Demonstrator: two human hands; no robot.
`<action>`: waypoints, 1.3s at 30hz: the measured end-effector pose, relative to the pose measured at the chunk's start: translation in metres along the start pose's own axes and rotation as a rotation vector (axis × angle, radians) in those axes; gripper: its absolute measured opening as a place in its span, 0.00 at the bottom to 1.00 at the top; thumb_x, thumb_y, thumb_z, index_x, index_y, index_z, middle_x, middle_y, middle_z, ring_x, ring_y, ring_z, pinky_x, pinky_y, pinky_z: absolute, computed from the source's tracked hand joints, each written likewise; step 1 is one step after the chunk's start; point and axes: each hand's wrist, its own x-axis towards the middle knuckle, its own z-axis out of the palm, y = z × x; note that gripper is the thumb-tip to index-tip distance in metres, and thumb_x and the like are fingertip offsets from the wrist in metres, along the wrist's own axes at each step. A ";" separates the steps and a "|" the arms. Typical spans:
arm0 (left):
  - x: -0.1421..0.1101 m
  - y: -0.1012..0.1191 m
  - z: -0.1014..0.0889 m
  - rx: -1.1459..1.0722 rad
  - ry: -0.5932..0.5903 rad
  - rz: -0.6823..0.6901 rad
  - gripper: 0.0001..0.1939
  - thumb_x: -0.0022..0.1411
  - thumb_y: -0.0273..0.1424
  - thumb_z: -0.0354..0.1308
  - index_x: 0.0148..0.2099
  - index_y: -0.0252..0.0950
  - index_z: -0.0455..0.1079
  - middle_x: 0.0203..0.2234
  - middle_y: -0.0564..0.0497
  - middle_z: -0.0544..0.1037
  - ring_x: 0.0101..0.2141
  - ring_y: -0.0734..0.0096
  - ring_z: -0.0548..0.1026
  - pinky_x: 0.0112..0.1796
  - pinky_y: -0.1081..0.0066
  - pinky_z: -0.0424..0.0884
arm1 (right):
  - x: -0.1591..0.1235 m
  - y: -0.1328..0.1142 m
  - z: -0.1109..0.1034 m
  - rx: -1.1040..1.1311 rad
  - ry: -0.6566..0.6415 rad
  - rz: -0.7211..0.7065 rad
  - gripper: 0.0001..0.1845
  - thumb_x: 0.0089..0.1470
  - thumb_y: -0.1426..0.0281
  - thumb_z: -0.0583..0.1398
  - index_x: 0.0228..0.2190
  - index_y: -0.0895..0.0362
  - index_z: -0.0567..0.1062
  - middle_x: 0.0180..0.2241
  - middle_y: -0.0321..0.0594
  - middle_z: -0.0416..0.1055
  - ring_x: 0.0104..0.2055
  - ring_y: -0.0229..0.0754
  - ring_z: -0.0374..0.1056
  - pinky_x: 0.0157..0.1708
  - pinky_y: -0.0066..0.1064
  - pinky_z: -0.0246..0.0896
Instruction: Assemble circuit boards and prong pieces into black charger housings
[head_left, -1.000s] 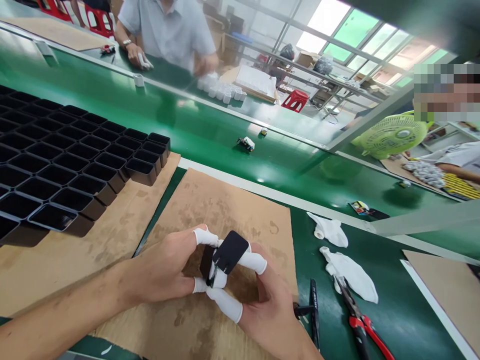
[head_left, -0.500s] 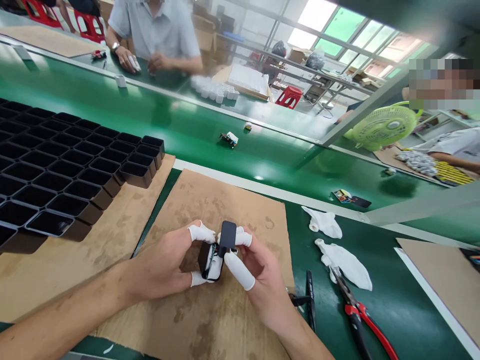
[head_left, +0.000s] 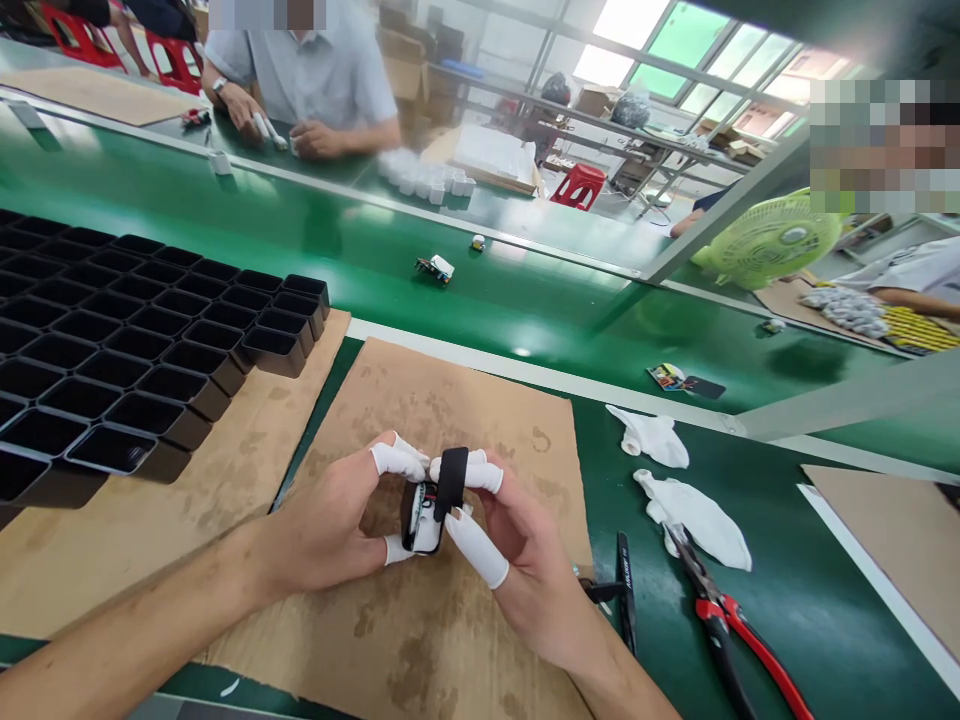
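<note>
My left hand (head_left: 330, 525), with white finger cots on thumb and forefinger, grips a small black plastic case (head_left: 409, 515) from its left side. Inside the case's open end show a white block and bits of green and red. My right hand (head_left: 517, 550), also wearing finger cots, pinches a flat black cover (head_left: 451, 482) by its right edge. The cover stands tilted at the case's right side and hides part of the opening. Both hands are over the cardboard sheet (head_left: 465, 400); whether the cover touches the case I cannot tell.
Rows of black cases (head_left: 142, 350) stand on cardboard at left. On the right lie pliers (head_left: 712, 605), white gloves (head_left: 697, 515) and black tweezers (head_left: 626, 590). Beyond runs a green conveyor belt (head_left: 360, 255) carrying circuit parts (head_left: 435, 268). Two co-workers sit beyond, near a green fan (head_left: 780, 240).
The black cover has turned and tilted more in my right hand, while my left hand keeps the case nearly in place. Parts on the belt have shifted left.
</note>
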 end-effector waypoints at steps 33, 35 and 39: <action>-0.007 -0.004 -0.003 0.045 0.055 -0.107 0.27 0.62 0.36 0.77 0.58 0.42 0.70 0.49 0.47 0.84 0.51 0.54 0.85 0.52 0.56 0.82 | -0.018 -0.009 -0.011 -0.070 0.106 -0.124 0.37 0.61 0.62 0.79 0.67 0.39 0.78 0.65 0.47 0.80 0.65 0.58 0.80 0.67 0.51 0.78; -0.008 -0.009 -0.001 0.023 0.081 -0.071 0.26 0.63 0.35 0.77 0.57 0.43 0.68 0.49 0.46 0.83 0.51 0.54 0.85 0.52 0.57 0.82 | -0.020 -0.009 -0.012 0.002 0.131 -0.115 0.36 0.60 0.61 0.79 0.66 0.40 0.79 0.64 0.48 0.81 0.62 0.61 0.82 0.65 0.55 0.80; -0.010 -0.016 0.001 -0.022 0.093 -0.038 0.27 0.64 0.35 0.77 0.56 0.46 0.66 0.50 0.47 0.82 0.49 0.54 0.85 0.50 0.54 0.82 | -0.018 -0.011 -0.011 0.020 0.125 -0.074 0.36 0.57 0.61 0.81 0.65 0.39 0.81 0.64 0.46 0.82 0.62 0.65 0.82 0.64 0.57 0.81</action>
